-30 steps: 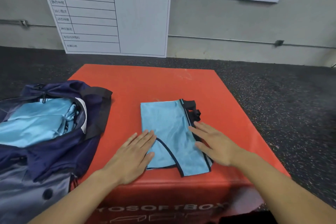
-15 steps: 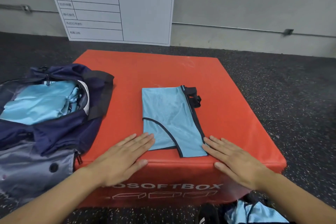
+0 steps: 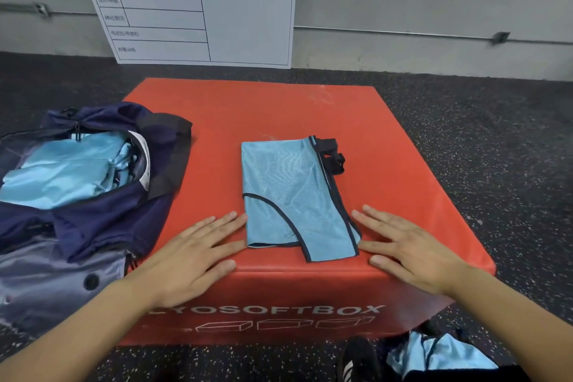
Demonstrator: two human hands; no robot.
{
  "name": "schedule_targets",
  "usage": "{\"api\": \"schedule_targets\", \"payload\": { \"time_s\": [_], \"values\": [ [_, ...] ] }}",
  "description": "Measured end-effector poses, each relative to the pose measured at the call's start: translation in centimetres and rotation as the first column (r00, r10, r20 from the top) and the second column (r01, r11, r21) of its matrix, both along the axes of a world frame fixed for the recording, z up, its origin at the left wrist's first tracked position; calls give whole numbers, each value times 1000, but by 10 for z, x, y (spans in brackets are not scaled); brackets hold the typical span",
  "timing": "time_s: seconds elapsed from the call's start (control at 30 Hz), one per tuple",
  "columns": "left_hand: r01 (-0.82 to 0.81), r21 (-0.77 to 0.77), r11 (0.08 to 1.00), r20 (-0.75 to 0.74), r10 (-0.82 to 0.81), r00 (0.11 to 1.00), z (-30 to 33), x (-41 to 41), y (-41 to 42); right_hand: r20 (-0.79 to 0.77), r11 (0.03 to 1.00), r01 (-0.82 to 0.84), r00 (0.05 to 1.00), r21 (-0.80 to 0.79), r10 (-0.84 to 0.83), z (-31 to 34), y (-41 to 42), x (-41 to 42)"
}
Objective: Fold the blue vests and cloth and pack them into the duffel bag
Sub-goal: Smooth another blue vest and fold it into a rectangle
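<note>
Duffel bag (image 3: 93, 220), navy, at far left, lying partly on the left edge of the red box (image 3: 279, 108) and partly off it. Zip opening faces up and is open. Inside: light blue fabric (image 3: 65, 170), bunched, filling the opening; individual pieces cannot be told apart.

Left hand (image 3: 189, 253) flat on the box top, near edge, fingers straight and spread, grasping nothing. Its fingertips (image 3: 238, 217) lie just beside the left edge of the vest (image 3: 288, 195); whether they touch the cloth cannot be told.

Vest: light blue mesh with dark trim, folded into a tall rectangle, lying flat at the middle of the box top, between the two hands. Black strap (image 3: 333, 155) sticks out at its far right corner.

Right hand (image 3: 409, 250) flat on the box top, near right, fingers straight, palm down, grasping nothing. Fingertips just beside the vest's near right corner.

On the floor (image 3: 496, 146), near right, below the box front: more light blue cloth (image 3: 440, 353) in a crumpled heap, beside a black shoe (image 3: 356, 360).

Against the far wall: a whiteboard (image 3: 217, 3) with a ruled table.
</note>
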State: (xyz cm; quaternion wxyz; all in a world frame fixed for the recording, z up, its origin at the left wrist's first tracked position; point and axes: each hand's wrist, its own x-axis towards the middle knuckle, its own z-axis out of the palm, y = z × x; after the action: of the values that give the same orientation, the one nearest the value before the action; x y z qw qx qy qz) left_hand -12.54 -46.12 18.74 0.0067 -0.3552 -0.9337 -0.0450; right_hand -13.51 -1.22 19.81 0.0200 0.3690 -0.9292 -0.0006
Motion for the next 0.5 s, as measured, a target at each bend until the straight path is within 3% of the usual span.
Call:
{"api": "schedule_targets", "payload": {
  "time_s": [0.2, 0.3, 0.4, 0.5],
  "values": [
    [44, 51, 998, 25, -45, 999, 3, -18, 27, 44, 999, -45, 998, -20, 46, -4, -39, -13],
    [3, 163, 987, 102, -19, 995, 6, -20, 29, 102, 983, -2, 995, -186, 22, -4, -49, -18],
    [-83, 344, 935, 227, 4, 974, 9, -18, 24, 245, 888, 91, 969, -451, 25, 3, -63, -18],
    [-231, 557, 797, 402, -16, 915, 19, -21, 20, 504, 778, 310, 863, -546, 10, 22, -78, -24]
  ]
}}
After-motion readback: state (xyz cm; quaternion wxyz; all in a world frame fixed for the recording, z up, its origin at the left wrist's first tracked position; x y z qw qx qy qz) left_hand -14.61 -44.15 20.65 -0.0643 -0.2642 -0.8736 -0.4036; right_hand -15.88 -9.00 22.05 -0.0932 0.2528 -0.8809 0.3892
